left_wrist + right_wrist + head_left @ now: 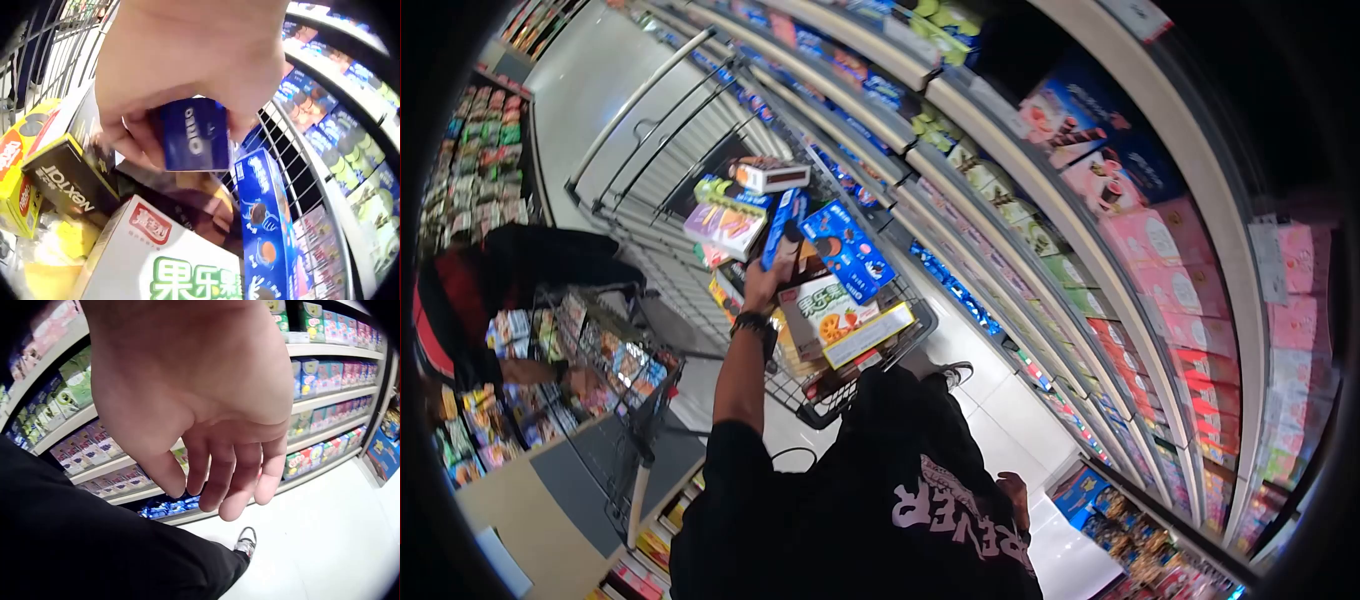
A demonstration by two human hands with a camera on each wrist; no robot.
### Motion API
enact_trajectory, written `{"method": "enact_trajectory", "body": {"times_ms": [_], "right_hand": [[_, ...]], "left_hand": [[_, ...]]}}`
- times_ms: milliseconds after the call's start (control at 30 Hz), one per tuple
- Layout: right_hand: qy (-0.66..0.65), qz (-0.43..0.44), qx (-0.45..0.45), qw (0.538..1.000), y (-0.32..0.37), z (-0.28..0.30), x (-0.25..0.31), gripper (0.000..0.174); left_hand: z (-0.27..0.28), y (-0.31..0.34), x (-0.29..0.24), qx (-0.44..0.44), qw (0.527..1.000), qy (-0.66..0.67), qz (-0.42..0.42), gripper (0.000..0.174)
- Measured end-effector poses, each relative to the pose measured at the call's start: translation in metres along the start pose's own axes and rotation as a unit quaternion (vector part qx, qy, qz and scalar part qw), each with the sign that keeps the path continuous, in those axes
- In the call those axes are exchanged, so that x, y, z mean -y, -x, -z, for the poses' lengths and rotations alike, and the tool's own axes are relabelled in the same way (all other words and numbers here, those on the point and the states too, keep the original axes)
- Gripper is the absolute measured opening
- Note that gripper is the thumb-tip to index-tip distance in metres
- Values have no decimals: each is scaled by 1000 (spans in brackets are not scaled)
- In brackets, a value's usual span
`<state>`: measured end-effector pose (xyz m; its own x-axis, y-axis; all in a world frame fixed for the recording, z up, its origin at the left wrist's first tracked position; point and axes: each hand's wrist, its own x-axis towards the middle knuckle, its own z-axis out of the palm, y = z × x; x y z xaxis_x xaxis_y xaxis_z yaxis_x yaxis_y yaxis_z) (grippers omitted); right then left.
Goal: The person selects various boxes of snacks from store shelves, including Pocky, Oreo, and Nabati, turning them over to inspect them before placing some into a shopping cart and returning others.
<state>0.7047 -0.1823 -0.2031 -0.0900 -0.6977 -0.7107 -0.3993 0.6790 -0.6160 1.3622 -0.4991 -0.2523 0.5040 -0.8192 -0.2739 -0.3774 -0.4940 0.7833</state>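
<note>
My left hand [762, 288] reaches into a wire shopping cart [928, 318] and grips a narrow blue Oreo box [195, 139], fingers on one side and thumb on the other. Under it in the left wrist view lies a white box with green lettering [187, 265]. A larger blue cookie box [261, 215] leans beside that, near the cart's wire side. To the left are a dark Nextar box [72, 181] and a yellow box [17, 165]. My right hand [206, 419] hangs at my side with loosely bent fingers, holding nothing.
Shelves of packaged snacks [1170, 270] run along the right. At the left, another person in dark and red clothing [460, 310] stands by a second cart [645, 455]. Pale floor tiles [1000, 400] lie between my legs and the shelves.
</note>
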Motion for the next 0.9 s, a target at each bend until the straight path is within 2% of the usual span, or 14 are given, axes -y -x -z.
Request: {"method": "enact_trajectory", "body": {"times_ms": [33, 100, 267, 300, 367, 433, 500, 567, 633, 667, 700, 767, 867, 900], "right_hand": [[-11, 2, -14, 1000, 1, -3, 2, 27], [16, -12, -25, 999, 0, -4, 13, 25], [141, 112, -59, 982, -23, -2, 132, 23], [162, 128, -66, 976, -28, -2, 162, 22], [139, 199, -47, 969, -38, -7, 220, 26], [110, 294, 9, 949, -55, -17, 264, 37], [17, 351, 87, 932, -56, -28, 310, 50], [-60, 378, 130, 915, -48, -36, 349, 56], [-32, 432, 66, 899, -61, -41, 353, 56], [-108, 391, 107, 908, -64, -36, 359, 55], [-183, 344, 145, 909, -65, -30, 360, 54], [-207, 344, 145, 904, -60, -18, 356, 48], [-238, 325, 108, 909, -63, -2, 336, 40], [-231, 331, 105, 909, -68, 0, 325, 39]], "left_hand": [[-1, -9, 17, -14, 998, 54, -11, 58], [27, 24, -31, 69, 980, 148, 117, 52], [50, 84, -97, 132, 951, 278, 4, 48], [45, 101, -121, 157, 932, 326, 34, 42], [19, 118, -133, 206, 960, 179, -68, 47], [-9, 146, -171, 337, 932, 130, -10, 52], [-48, 176, -208, 460, 849, 252, -62, 63], [-83, 199, -233, 483, 835, 227, -134, 64], [-107, 223, -255, 468, 828, 279, -129, 65], [-109, 225, -257, 433, 866, 167, -186, 71], [-106, 231, -271, 376, 869, 158, -279, 67], [-92, 231, -275, 375, 846, -8, -379, 73], [-104, 221, -201, 403, 837, -94, -359, 80], [-99, 233, -180, 329, 859, -190, -345, 79]]}}
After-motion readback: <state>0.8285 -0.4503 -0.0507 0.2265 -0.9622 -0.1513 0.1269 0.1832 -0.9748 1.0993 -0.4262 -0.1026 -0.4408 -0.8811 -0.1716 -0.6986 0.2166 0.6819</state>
